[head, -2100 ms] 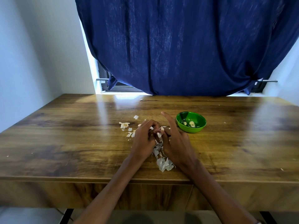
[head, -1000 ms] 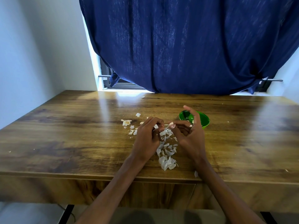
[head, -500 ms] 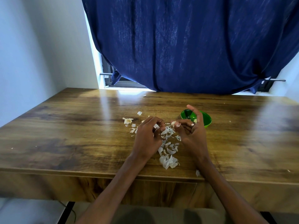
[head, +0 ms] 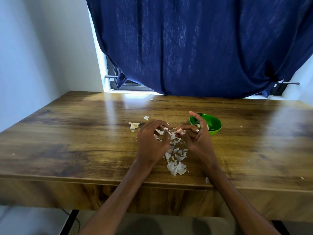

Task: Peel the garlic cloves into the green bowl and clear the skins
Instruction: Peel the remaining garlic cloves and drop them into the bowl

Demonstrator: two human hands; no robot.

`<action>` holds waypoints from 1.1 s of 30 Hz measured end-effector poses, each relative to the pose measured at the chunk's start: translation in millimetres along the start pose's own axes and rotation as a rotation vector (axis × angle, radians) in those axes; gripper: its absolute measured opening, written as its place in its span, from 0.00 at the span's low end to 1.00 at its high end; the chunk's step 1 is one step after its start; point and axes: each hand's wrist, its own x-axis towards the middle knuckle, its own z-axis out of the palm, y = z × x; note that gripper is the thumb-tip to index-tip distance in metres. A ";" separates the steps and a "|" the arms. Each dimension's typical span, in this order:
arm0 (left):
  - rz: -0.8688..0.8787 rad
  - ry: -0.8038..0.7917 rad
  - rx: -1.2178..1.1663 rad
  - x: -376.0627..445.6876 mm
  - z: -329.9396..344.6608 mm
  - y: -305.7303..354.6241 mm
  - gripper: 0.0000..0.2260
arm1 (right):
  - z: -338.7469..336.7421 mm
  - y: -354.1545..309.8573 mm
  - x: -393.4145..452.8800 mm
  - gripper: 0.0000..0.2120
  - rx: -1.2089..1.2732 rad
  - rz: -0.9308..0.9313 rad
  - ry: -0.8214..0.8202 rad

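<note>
Now parted, right hand (head: 197, 141) pinches a garlic clove (head: 179, 131), half hiding the green bowl (head: 214, 123); left hand (head: 151, 141) curls on skin.

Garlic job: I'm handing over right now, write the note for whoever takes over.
Right hand pinches a garlic clove above the table.
Left hand: fingers curled beside it; its grasp is unclear.
Green bowl, just beyond the right hand, already holds a few peeled cloves.
Skins lie between the hands and toward the near edge; more scraps lie left.
Left: finish this clove, drop it in the bowl, clear the skins.
</note>
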 end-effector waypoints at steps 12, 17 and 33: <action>-0.018 -0.129 -0.101 0.1 1.2 5.0 0.06 | 2.7 0.5 -0.1 0.37 -0.114 -0.085 -0.002; -0.095 -0.098 -0.152 1.1 1.2 5.9 0.06 | 1.6 -0.5 -1.1 0.39 -0.144 -0.102 0.021; -0.229 -0.148 -0.272 1.8 -2.4 4.3 0.05 | 3.2 -3.0 -3.3 0.40 -0.254 -0.195 0.033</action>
